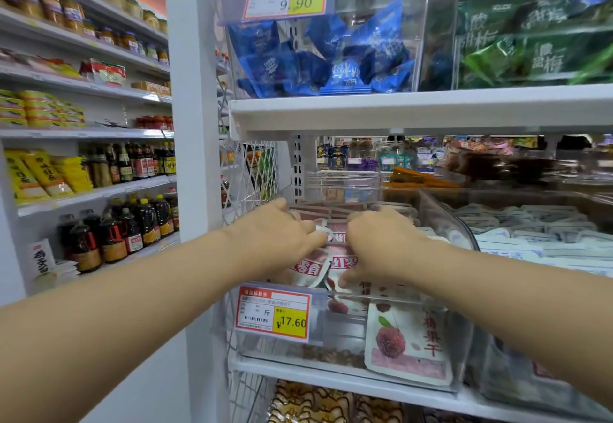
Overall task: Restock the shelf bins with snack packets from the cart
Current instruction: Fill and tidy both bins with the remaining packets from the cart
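Both mitts are down in the clear bin (341, 329) on the middle shelf (331, 376) (the one tagged 17.60). My left hand (282, 233) has its grip pinched on the red-and-white packets (310, 271), and my right hand (381, 243) is curled round more of them near the front wall. I reckon they're held low so the packets settle flat on the pile instead of tumbling.

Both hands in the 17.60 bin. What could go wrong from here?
1. The red-and-white packets held by the left hand and right hand sit at the front rim of the clear bin; some may slide over it.
2. Packets may spill into the neighbouring bin of white packets.
3. A forearm might knock the price tag.
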The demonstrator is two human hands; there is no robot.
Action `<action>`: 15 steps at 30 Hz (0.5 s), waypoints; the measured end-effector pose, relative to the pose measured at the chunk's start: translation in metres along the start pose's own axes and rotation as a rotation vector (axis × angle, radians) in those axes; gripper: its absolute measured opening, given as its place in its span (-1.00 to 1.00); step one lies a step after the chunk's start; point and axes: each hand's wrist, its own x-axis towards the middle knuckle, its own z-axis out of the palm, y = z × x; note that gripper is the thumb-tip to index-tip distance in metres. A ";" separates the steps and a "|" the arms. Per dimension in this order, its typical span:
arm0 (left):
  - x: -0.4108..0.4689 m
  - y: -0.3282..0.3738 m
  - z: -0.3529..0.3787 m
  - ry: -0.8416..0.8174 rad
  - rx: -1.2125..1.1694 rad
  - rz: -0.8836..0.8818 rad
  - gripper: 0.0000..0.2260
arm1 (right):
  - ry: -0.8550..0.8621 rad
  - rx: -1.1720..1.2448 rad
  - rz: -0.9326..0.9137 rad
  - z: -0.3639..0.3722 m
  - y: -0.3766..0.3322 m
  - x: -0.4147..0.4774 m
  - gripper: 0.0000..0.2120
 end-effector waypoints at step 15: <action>0.003 0.001 -0.001 -0.227 -0.149 -0.209 -0.31 | -0.131 -0.146 -0.030 -0.003 0.006 -0.003 -0.18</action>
